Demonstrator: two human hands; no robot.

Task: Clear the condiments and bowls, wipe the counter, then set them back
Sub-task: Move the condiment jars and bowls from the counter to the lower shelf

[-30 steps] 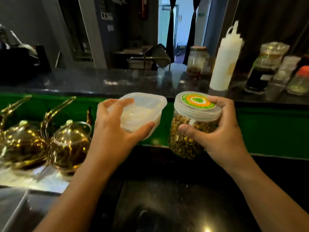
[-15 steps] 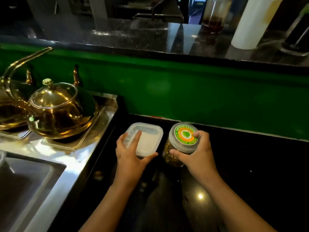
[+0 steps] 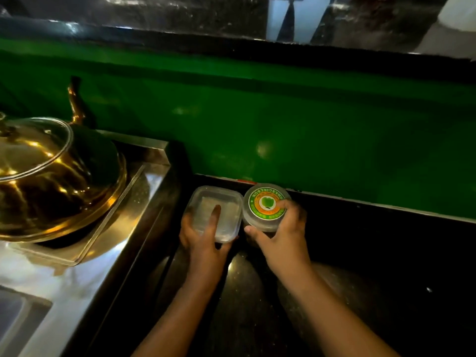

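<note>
A clear square plastic tub with a lid sits on the black lower counter, close to the green wall. My left hand grips it, forefinger lying across the lid and thumb at its near right corner. Touching it on the right is a round jar with a green and orange label on its lid. My right hand grips the jar around the lid, thumb on the near side. The jar's body is mostly hidden under its lid.
A golden kettle stands on a steel tray at the left, beside a steel sink. The green wall rises behind the lower counter, topped by a dark stone upper counter. A white bottle stands far right.
Both hands have carried the tub and the jar down from chest height to the back of the black lower counter. The view has tilted down and closer.
</note>
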